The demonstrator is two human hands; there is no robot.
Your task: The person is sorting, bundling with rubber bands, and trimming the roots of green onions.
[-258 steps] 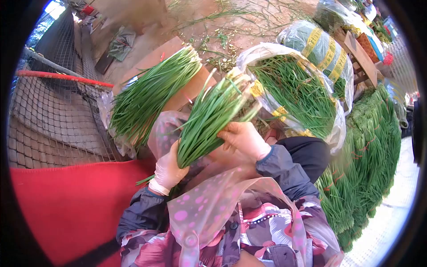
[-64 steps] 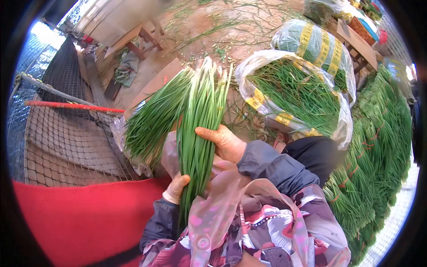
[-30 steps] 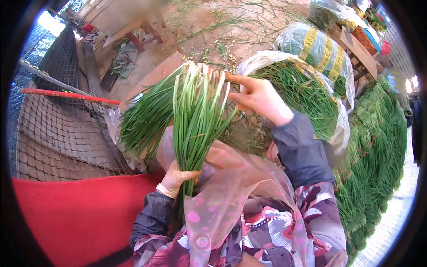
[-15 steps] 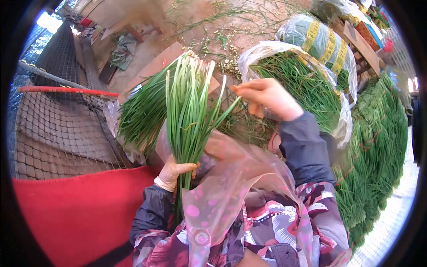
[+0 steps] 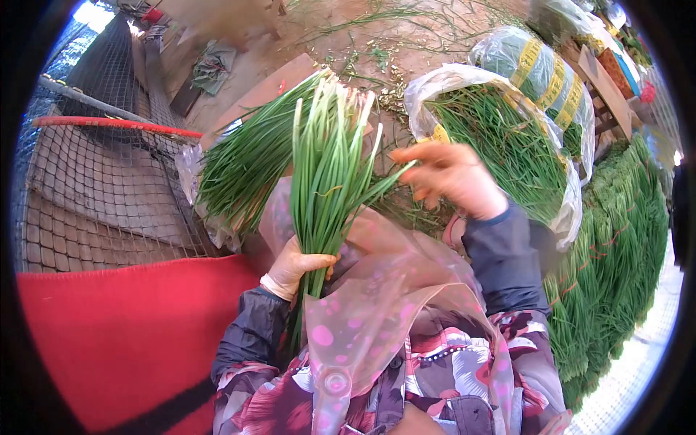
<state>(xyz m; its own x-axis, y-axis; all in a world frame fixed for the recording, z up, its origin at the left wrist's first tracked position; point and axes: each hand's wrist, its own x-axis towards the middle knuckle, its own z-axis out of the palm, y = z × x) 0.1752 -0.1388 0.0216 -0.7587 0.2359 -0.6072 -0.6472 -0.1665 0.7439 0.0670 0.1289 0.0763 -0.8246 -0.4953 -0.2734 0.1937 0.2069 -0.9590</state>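
Observation:
A bunch of garlic chives (image 5: 326,174) stands nearly upright in front of me, pale stem ends at the top. My left hand (image 5: 299,267), in a light glove, is closed round its lower leaves. A few stems lean out of the bunch to the right. At their tip is my right hand (image 5: 455,177), a little blurred, its fingers bent and spread apart. Behind the bunch lies a larger pile of chives (image 5: 254,152) on a board (image 5: 290,72). A translucent pink-dotted apron (image 5: 391,268) covers my lap.
An open plastic bag (image 5: 428,90) of loose greens stands at the right, beside a yellow-taped bag (image 5: 507,54). Tied bundles of greens (image 5: 609,275) are stacked along the far right. Wire mesh (image 5: 94,196) and a red cloth (image 5: 130,333) are at left. Trimmings litter the ground.
My right fingers have spread from a pinch at the leaning stem's tip. The whole view has shifted a little; my left hand keeps its hold on the bunch.

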